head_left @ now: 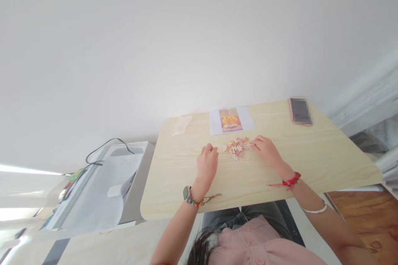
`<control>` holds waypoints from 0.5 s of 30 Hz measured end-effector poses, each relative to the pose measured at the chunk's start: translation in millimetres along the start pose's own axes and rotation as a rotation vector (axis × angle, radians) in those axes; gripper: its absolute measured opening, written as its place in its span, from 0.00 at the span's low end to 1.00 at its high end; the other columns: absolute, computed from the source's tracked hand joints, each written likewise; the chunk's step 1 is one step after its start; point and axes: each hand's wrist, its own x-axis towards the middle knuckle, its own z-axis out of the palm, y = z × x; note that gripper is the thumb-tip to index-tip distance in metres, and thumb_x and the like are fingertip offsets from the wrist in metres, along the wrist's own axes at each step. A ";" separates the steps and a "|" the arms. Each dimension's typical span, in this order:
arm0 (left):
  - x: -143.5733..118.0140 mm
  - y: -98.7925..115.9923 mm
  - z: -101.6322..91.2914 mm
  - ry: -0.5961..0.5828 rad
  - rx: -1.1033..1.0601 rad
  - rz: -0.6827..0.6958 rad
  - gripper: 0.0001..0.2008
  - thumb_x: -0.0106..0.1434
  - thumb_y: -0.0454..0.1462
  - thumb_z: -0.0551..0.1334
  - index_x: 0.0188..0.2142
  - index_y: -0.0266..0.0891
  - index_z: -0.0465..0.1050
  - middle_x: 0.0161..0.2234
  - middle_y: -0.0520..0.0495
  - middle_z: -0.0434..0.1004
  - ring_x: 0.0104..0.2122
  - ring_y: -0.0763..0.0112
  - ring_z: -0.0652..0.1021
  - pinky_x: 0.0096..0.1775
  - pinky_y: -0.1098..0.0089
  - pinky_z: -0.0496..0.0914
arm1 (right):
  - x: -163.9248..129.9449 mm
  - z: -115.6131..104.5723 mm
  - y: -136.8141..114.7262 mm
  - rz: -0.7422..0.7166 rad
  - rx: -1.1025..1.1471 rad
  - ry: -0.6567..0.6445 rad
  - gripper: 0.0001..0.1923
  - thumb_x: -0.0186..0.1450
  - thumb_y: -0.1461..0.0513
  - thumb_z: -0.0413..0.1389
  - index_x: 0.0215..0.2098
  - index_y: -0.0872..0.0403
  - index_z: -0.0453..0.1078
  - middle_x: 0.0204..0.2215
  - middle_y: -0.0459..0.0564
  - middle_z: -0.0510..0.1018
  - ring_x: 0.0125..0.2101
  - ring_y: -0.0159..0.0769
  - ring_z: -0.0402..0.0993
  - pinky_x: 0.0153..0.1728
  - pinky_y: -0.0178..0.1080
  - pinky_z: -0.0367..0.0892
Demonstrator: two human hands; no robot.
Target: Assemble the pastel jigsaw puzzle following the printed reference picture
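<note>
I see my right hand (267,152) touching the puzzle pieces (236,147) on the desk (326,153), fingers loosely open. My left hand (207,165) rests beside them, curled; I cannot tell if it holds something.

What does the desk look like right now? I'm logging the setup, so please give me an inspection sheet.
Surface: pale wooden table, against a white wall.
Job's things: heap of puzzle pieces; reference picture sheet behind it.
Clutter: phone at far right; clear plastic bag at far left.
Hands: left hand curled beside the heap; right hand touching its edge.
Cables: black cable over the white appliance.
Surroundings: wooden floor.
</note>
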 end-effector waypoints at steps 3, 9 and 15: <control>10.7 27.9 0.7 -0.054 -0.043 0.102 0.08 0.61 0.35 0.54 0.40 0.42 0.69 0.38 0.47 0.67 0.40 0.68 0.69 0.32 0.73 0.66 | -14.6 -8.2 24.0 0.079 -0.010 -0.027 0.08 0.61 0.64 0.50 0.34 0.56 0.71 0.31 0.52 0.71 0.33 0.37 0.67 0.37 0.38 0.60; 37.2 85.3 15.1 -0.118 -0.080 0.313 0.09 0.63 0.35 0.51 0.38 0.40 0.69 0.39 0.46 0.67 0.40 0.68 0.69 0.36 0.71 0.66 | -18.0 2.9 26.0 0.058 -0.129 -0.050 0.09 0.62 0.62 0.50 0.28 0.55 0.71 0.28 0.52 0.70 0.33 0.39 0.66 0.40 0.43 0.59; 48.9 99.2 19.7 -0.111 -0.089 0.416 0.09 0.62 0.33 0.52 0.37 0.39 0.70 0.39 0.46 0.67 0.40 0.68 0.69 0.37 0.70 0.66 | -20.3 4.1 27.7 0.061 -0.076 -0.024 0.13 0.63 0.63 0.47 0.26 0.54 0.70 0.28 0.52 0.71 0.35 0.40 0.67 0.43 0.45 0.58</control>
